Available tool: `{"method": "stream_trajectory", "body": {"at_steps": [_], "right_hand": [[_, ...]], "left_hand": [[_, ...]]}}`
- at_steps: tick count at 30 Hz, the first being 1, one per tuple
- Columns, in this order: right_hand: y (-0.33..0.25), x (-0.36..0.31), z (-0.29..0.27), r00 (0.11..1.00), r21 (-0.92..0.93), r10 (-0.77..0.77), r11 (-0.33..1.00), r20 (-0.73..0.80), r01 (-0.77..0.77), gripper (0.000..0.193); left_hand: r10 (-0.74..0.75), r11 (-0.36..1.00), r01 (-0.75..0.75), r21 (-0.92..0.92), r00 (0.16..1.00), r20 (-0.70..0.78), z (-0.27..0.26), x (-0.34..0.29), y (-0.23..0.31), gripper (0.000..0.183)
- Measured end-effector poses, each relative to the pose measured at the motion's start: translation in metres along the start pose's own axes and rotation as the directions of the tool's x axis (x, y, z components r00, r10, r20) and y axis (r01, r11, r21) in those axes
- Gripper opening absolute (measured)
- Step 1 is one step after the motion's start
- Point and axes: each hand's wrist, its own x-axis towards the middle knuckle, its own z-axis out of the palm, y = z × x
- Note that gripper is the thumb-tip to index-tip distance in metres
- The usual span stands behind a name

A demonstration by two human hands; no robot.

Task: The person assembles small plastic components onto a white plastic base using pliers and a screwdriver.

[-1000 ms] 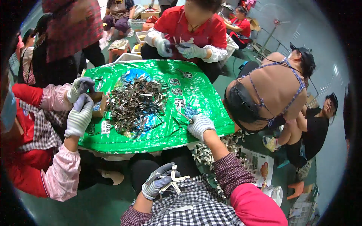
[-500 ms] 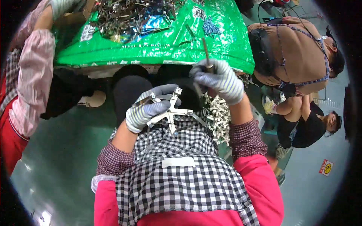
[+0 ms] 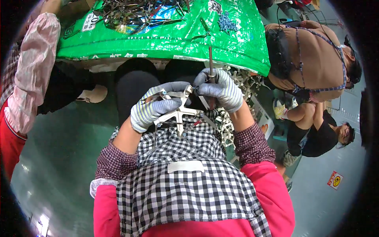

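Observation:
My gloved left hand (image 3: 156, 106) is closed on a white star-shaped bracket (image 3: 179, 112), held over my lap with its arms spread outward. My gloved right hand (image 3: 222, 91) grips a screwdriver-like tool (image 3: 211, 61), its thin metal shaft pointing away from me. The thumb and forefinger of that hand pinch together at the tip of the bracket's far right arm. Whatever small piece sits between them is too hidden to make out. Small blue dots, like screw heads, show on some arm ends.
Ahead, a green plastic sheet (image 3: 158, 49) covers the table, carrying a heap of metal strips (image 3: 138, 17) and a small pile of blue screws (image 3: 227, 23). White brackets (image 3: 226, 130) lie piled at my right. Co-workers sit right; a pink sleeve (image 3: 35, 71) is at left.
My right hand has come left and closer, so its fingertips now meet the bracket's arm. The left hand keeps its hold. The co-worker's glove at upper left has mostly left view.

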Motion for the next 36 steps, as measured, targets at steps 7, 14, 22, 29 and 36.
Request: {"method": "stream_trajectory", "body": {"at_steps": [7,14,22,29,36], "right_hand": [[0.001,0.001,0.001,0.998,-0.064,-0.059,0.996,0.006,0.060,0.016],[0.006,0.002,0.000,0.998,-0.210,-0.067,0.975,-0.005,0.065,0.017],[0.005,0.008,-0.004,0.992,-0.270,-0.106,0.955,0.066,0.120,0.014],[-0.008,-0.007,-0.010,0.984,-0.308,-0.097,0.941,0.149,0.139,0.015],[-0.007,-0.005,-0.002,0.951,-0.321,-0.149,0.918,0.271,0.235,0.020]], "left_hand": [[0.029,0.999,-0.028,0.036,0.999,-0.034,0.000,0.002,0.000,0.054],[0.029,0.999,-0.028,0.046,0.999,-0.018,0.001,-0.002,-0.003,0.051],[0.047,0.978,-0.037,0.205,0.998,-0.042,0.002,-0.003,0.002,0.050],[-0.007,0.910,-0.067,0.408,0.984,0.178,0.000,-0.008,0.012,0.062],[-0.199,0.962,0.208,0.177,0.978,-0.066,0.003,-0.013,0.010,0.053]]}}
